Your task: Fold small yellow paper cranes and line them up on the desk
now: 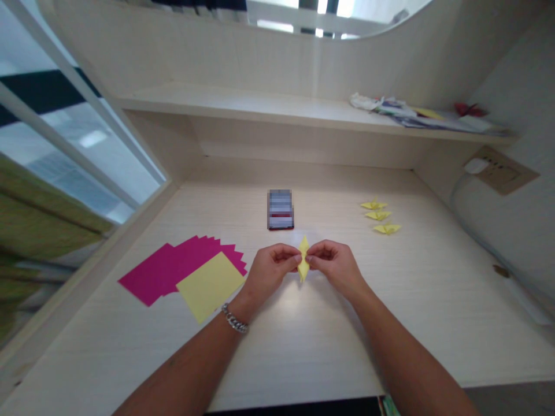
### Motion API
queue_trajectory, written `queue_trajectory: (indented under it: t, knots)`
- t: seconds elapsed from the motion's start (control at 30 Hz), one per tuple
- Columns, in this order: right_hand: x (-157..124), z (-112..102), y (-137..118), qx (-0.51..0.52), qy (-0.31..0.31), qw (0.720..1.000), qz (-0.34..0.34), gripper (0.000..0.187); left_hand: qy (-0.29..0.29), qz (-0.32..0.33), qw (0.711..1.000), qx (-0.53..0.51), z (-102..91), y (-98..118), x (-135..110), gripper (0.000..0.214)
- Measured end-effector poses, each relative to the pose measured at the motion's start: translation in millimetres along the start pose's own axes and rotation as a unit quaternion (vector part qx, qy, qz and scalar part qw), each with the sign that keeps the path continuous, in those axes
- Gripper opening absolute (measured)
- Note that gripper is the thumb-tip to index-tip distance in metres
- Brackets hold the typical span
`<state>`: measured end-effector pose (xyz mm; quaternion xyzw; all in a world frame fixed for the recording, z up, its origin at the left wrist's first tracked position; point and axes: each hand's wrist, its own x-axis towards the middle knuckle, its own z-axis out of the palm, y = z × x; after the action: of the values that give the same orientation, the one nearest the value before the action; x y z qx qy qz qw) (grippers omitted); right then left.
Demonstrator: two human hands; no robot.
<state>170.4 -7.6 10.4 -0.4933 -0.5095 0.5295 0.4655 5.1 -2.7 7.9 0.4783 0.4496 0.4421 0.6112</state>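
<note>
A small folded yellow paper piece [303, 260] is held upright above the middle of the pale wooden desk [329, 335]. My left hand [271, 268], with a metal bracelet on its wrist, pinches the paper's left side. My right hand [335, 264] pinches its right side, fingers curled. Both hands meet at the paper. To the left on the desk lies a yellow square sheet [210, 286] on top of a fanned stack of magenta sheets [173, 268].
A phone [280, 210] lies behind the hands. Three finished yellow folded figures [379, 216] sit in a row at the right. A shelf [260, 107] above carries a pile of papers [416, 112]. A wall socket with a cable [489, 167] is at the right.
</note>
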Motion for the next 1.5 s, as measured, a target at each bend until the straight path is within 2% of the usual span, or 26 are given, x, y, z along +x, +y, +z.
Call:
queue_trajectory:
  t: [0.17, 0.37, 0.57, 0.7, 0.77, 0.9, 1.0, 1.07, 1.13, 1.3, 1.4, 1.5]
  knots:
    - [1, 3, -1, 0.01, 0.007, 1.0, 0.009, 0.017, 0.004, 0.028, 1.0, 0.009, -1.9, -8, 2, 0.017]
    - [1, 11, 3, 0.012, 0.053, 0.998, -0.018, 0.02, 0.031, 0.076, 0.996, 0.037, -0.1, -8, 0, 0.018]
    - [0, 15, 5, 0.069, 0.023, 0.997, -0.009, 0.031, 0.034, 0.106, 0.993, 0.039, 1.7, -5, -4, 0.022]
    - [0, 17, 3, 0.083, 0.04, 0.996, -0.004, 0.033, 0.043, 0.125, 0.99, 0.044, 2.2, -6, -5, 0.021]
    - [-2, 18, 3, 0.056, 0.068, 0.996, -0.021, 0.03, 0.065, 0.134, 0.987, 0.055, 2.7, -6, -5, 0.022]
    - [-6, 18, 4, -0.099, 0.128, 0.982, -0.101, 0.017, 0.127, 0.152, 0.973, 0.121, 4.4, -5, -7, 0.025]
    - [-6, 18, 4, -0.129, 0.064, 0.985, -0.099, 0.024, 0.13, 0.169, 0.961, 0.178, 6.1, -3, -10, 0.019]
    - [-4, 17, 5, -0.114, 0.0, 0.99, -0.084, 0.028, 0.105, 0.175, 0.958, 0.2, 7.1, -2, -11, 0.016]
    - [-1, 15, 8, -0.104, -0.035, 0.991, -0.077, 0.028, 0.083, 0.174, 0.961, 0.198, 7.2, -4, -11, 0.017]
    - [5, 10, 15, -0.009, -0.034, 0.999, -0.024, 0.028, 0.1, 0.149, 0.965, 0.189, 1.7, -8, -4, 0.028]
    - [5, 10, 16, 0.064, -0.055, 0.996, 0.014, 0.028, 0.074, 0.14, 0.969, 0.188, -2.4, -8, -1, 0.019]
    - [4, 10, 14, 0.078, -0.057, 0.995, 0.036, 0.03, 0.051, 0.13, 0.976, 0.167, -4.3, -8, 1, 0.017]
